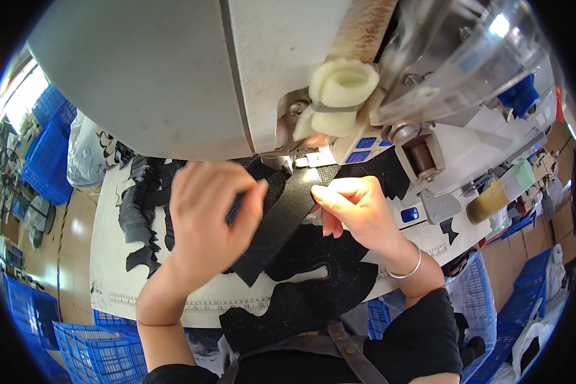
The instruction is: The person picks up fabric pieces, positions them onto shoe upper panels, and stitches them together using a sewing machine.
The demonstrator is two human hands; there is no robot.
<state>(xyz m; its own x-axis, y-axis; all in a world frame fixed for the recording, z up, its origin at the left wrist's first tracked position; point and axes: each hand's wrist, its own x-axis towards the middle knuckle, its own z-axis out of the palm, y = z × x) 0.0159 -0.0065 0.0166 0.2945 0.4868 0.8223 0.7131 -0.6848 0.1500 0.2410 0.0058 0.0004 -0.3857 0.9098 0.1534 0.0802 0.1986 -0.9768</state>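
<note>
A long black strip of material (289, 208), smooth with a mesh part at its far end, runs under the lit presser foot (312, 160) of a sewing machine (153, 70). My right hand (360, 208) pinches the strip's right edge between thumb and fingers, just in front of the foot. My left hand (211, 208), blurred by motion, is curled beside the strip's left side, over black mesh (265, 182); whether it grips anything is unclear. A curved black cut piece (307, 291) hangs over the table's front edge towards my lap.
Stacked black cut pieces (137, 211) lie left on the white table (112, 269), which has a ruler strip (205, 306) along its front. Right of the needle area are a brown thread bobbin (421, 157) and a clear shield (454, 70). Blue crates (102, 352) stand below.
</note>
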